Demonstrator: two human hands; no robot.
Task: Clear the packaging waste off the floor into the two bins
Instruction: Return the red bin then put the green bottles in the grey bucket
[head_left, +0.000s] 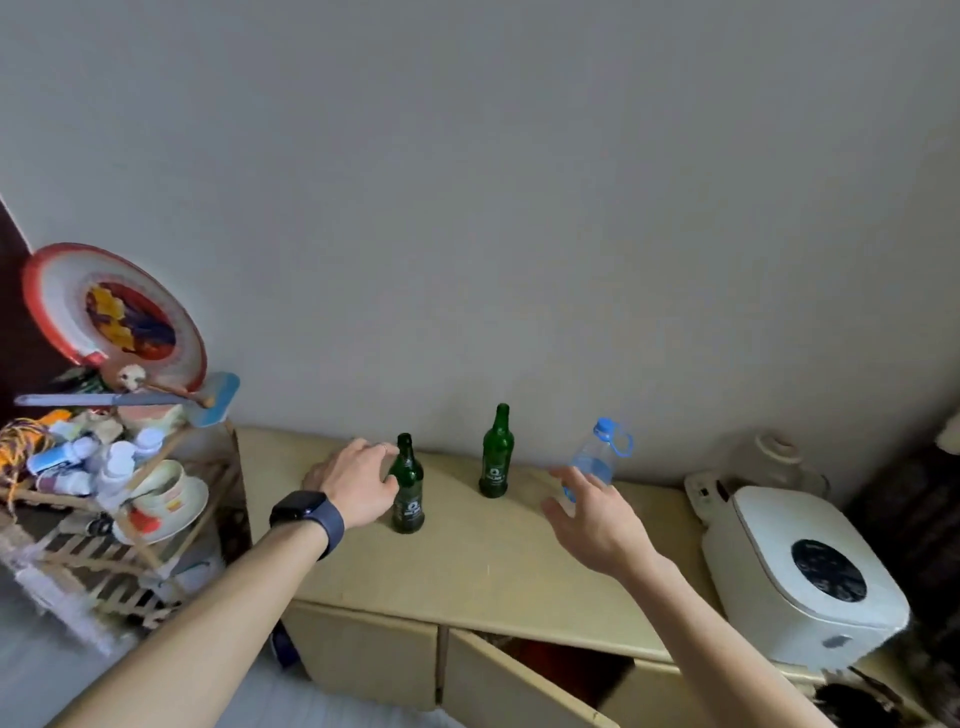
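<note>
Two green glass bottles stand upright on a beige cabinet top (467, 566) by the wall. My left hand (356, 483), with a dark watch on the wrist, curls its thumb and fingers around the shoulder of the left green bottle (409, 499). The second green bottle (495, 457) stands free to its right. A clear plastic bottle (597, 457) with a blue cap and loop leans further right. My right hand (592, 514) is spread in front of its lower part, which the fingers hide. No bins or floor waste are in view.
A white lidded appliance (800, 577) sits on the cabinet's right end, with a glass jar (774, 454) behind it. A cluttered wooden rack (104, 499) with bowls, small bottles and a round painted tray stands at left. A cabinet door (509, 686) below hangs ajar.
</note>
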